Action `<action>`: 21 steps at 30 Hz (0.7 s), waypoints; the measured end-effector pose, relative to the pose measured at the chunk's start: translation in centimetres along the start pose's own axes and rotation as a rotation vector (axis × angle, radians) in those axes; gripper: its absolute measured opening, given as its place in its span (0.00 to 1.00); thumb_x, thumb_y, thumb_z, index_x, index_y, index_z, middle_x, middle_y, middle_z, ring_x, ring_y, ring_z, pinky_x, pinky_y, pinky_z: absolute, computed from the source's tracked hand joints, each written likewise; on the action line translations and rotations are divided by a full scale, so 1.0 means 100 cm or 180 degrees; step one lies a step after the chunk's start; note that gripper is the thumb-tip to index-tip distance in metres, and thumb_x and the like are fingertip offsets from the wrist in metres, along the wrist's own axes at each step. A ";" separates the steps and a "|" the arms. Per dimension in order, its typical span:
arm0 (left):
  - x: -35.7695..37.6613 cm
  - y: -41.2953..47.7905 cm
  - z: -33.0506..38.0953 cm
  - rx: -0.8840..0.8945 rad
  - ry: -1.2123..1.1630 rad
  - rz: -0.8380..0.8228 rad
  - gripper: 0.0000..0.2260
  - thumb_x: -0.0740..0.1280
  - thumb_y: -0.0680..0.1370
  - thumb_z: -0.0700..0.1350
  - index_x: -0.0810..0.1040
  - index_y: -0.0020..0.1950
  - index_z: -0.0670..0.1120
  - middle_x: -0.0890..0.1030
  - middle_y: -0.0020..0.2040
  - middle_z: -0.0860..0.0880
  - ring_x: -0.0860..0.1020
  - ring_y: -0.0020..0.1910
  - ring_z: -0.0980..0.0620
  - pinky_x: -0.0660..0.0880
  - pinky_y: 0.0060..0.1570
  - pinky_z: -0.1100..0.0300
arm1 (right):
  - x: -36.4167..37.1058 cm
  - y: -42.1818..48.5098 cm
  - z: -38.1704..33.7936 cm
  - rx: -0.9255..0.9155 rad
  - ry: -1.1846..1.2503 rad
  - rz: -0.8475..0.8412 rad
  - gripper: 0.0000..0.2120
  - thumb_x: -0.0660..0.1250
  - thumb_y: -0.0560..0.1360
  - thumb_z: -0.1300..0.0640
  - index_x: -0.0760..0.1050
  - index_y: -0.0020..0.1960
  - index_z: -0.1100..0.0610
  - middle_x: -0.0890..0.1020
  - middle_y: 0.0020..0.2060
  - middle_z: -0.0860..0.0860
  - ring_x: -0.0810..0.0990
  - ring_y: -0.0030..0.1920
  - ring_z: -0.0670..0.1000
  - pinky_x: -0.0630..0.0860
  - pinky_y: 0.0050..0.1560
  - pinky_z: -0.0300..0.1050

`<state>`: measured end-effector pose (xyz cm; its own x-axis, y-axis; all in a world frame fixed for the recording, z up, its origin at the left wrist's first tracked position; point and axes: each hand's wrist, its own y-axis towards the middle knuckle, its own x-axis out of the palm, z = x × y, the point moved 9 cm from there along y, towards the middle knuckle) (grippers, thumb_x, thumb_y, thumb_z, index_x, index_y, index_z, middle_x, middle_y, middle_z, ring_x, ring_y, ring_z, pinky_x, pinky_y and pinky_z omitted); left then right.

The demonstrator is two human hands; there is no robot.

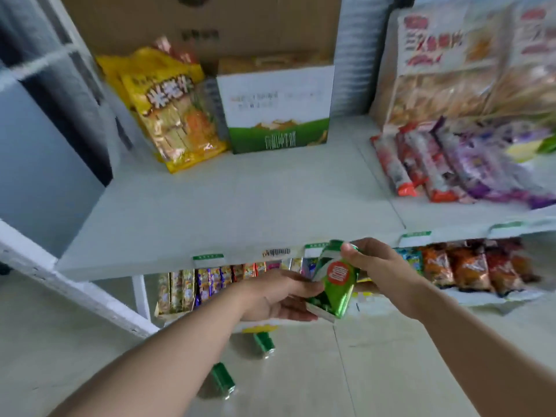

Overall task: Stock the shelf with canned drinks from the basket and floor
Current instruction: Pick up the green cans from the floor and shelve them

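A green drink can (334,281) with a red round logo is held tilted in front of the white shelf's front edge (246,257). My left hand (276,299) grips its lower end from below. My right hand (379,266) grips its upper end, thumb on the top. Two more green cans stand on the floor below: one (264,344) under my left wrist, another (224,380) nearer, partly hidden by my left forearm. The shelf board (240,200) has bare surface in its middle. No basket is in view.
At the back of the shelf stand a yellow snack bag (171,112), a white-and-green carton (276,109) and a brown cardboard box (210,22). Red and purple snack packs (445,167) lie on the right. The lower shelf holds several snack packets (204,281).
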<state>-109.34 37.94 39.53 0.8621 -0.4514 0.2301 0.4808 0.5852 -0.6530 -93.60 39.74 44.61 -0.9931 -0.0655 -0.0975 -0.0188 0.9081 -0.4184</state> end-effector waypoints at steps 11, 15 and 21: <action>0.076 -0.193 0.216 0.0824 0.1325 0.0301 0.18 0.71 0.73 0.51 0.81 0.54 0.38 0.83 0.52 0.40 0.82 0.49 0.46 0.78 0.58 0.55 | -0.028 -0.149 -0.256 -0.1126 -0.0631 -0.0182 0.10 0.66 0.79 0.52 0.75 0.55 0.58 0.80 0.45 0.53 0.80 0.43 0.49 0.77 0.38 0.39; 0.103 -0.257 0.289 0.1406 0.1625 0.0362 0.16 0.70 0.75 0.49 0.79 0.58 0.41 0.83 0.53 0.42 0.82 0.52 0.47 0.78 0.59 0.54 | -0.034 -0.195 -0.337 -0.1575 -0.0683 -0.0205 0.10 0.66 0.78 0.53 0.75 0.55 0.58 0.81 0.45 0.53 0.82 0.45 0.52 0.80 0.47 0.47; 0.128 -0.343 0.383 0.2170 0.1765 0.0323 0.22 0.71 0.75 0.36 0.70 0.67 0.45 0.81 0.60 0.41 0.81 0.58 0.44 0.80 0.54 0.56 | -0.033 -0.238 -0.428 -0.2137 -0.0595 -0.0147 0.12 0.67 0.77 0.53 0.75 0.59 0.56 0.81 0.48 0.56 0.81 0.46 0.53 0.80 0.51 0.51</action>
<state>-108.62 37.90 92.54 0.7892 -0.5335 -0.3042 0.5495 0.8346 -0.0382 -94.83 36.05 93.54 -0.9541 -0.1255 -0.2720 -0.1879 0.9579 0.2170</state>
